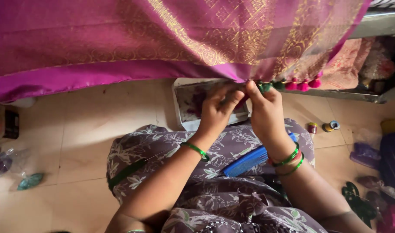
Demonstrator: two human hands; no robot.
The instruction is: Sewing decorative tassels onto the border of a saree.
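A magenta sari cloth point(119, 39) with gold woven patterns hangs across the top of the head view. Along its lower edge at the right sit green and pink tassel balls point(297, 84). My left hand point(218, 110) and my right hand point(266, 113) are raised side by side, fingers pinched on the cloth's edge beside the first green tassel. Both wrists wear green bangles. A blue comb point(249, 160) lies on my lap on the floral dress, between my forearms.
A white tray point(180, 103) with purple stains stands on the tiled floor behind my hands. Thread spools point(329, 126) lie on the floor at the right. Bags and cloth scraps fill the right edge; small packets lie at the far left.
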